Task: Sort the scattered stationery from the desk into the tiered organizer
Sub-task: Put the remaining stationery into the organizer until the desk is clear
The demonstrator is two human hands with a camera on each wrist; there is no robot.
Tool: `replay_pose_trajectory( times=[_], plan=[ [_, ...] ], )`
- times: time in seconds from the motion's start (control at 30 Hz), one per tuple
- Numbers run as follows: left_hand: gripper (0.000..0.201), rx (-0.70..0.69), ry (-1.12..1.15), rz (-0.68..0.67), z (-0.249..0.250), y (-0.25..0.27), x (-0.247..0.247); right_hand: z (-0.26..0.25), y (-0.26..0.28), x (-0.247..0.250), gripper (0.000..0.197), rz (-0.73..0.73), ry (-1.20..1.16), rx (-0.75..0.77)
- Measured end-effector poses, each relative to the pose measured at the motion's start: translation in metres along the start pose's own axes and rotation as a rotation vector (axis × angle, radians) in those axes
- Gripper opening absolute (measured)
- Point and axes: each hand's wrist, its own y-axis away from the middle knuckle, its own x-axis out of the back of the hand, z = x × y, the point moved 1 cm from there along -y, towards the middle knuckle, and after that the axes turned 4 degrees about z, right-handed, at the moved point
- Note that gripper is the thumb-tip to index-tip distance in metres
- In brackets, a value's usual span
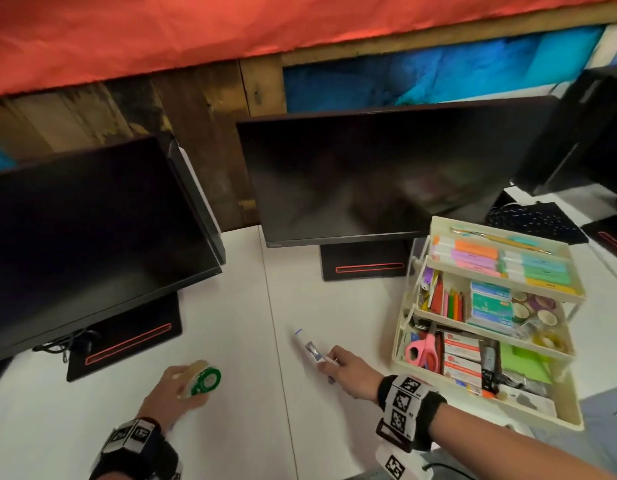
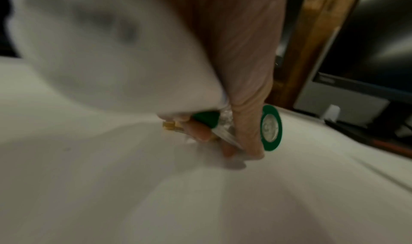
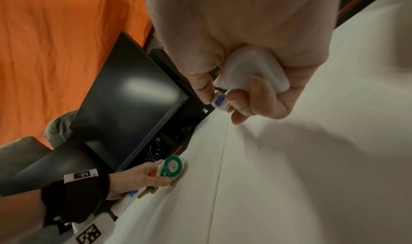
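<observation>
White desk [image 1: 231,341] with two dark monitors [image 1: 369,174] at the far side before an orange cloth [image 1: 161,29]; cream tiered organizer [image 1: 574,422], already stocked, at near right. The right-wrist view alone shows a second, white-and-blue item tucked under the left hand [image 1: 170,393], whose curled fingers hold a green-and-white tape dispenser [image 1: 205,377] low over the desk at near left. Right hand [image 1: 348,370], near centre, pinches a white-and-blue correction-tape pen [image 1: 309,348] by its near end.

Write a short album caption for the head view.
Left hand grips green tape, right hand grips a white tube, beside the organizer.
</observation>
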Motion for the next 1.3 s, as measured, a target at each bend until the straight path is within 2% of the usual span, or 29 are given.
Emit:
replay_pose_trajectory(
  times=[0.13, 0.27, 0.37, 0.4, 0.57, 0.73, 0.9, 1.03, 1.1, 1.17, 1.23, 1.3],
  plan=[
    [0.048, 0.032, -0.132, -0.041, 0.017, -0.004, -0.004, 0.001, 0.006, 0.004, 0.021, 0.027, -0.035, -0.004],
    [0.05, 0.065, -0.128, -0.076, 0.053, -0.004, -0.007, 0.006, 0.019, 0.015, 0.023, 0.064, -0.033, 0.005],
    [0.026, 0.037, -0.096, -0.104, 0.087, 0.004, -0.013, 0.009, 0.032, 0.027, 0.021, 0.066, -0.037, 0.029],
    [0.025, 0.026, -0.072, -0.099, 0.1, 0.007, -0.014, 0.011, 0.037, 0.032, 0.019, 0.069, -0.051, 0.038],
    [0.042, -0.109, 0.117, -0.143, 0.169, 0.019, -0.038, 0.025, 0.071, 0.063, 0.014, 0.076, -0.217, 0.048],
    [0.021, -0.38, 0.167, -0.351, 0.261, 0.052, -0.083, 0.059, 0.103, 0.11, 0.012, 0.124, -0.195, 0.046],
    [0.035, -0.497, 0.075, -0.41, 0.308, 0.07, -0.133, 0.111, 0.123, 0.164, 0.026, 0.228, 0.017, -0.04],
    [0.03, -0.545, 0.002, -0.407, 0.329, 0.085, -0.16, 0.142, 0.119, 0.194, 0.022, 0.337, 0.229, -0.089],
    [0.031, -0.536, 0.019, -0.413, 0.335, 0.089, -0.168, 0.149, 0.114, 0.201, 0.023, 0.415, 0.27, -0.118],
    [0.032, -0.516, 0.035, -0.408, 0.336, 0.091, -0.171, 0.148, 0.109, 0.2, 0.02, 0.428, 0.325, -0.115],
    [0.029, -0.497, 0.062, -0.393, 0.336, 0.093, -0.17, 0.14, 0.104, 0.194, 0.017, 0.398, 0.504, -0.075],
    [0.017, -0.478, 0.088, -0.386, 0.333, 0.094, -0.168, 0.128, 0.101, 0.188, 0.021, 0.363, 0.799, -0.029]
  ],
)
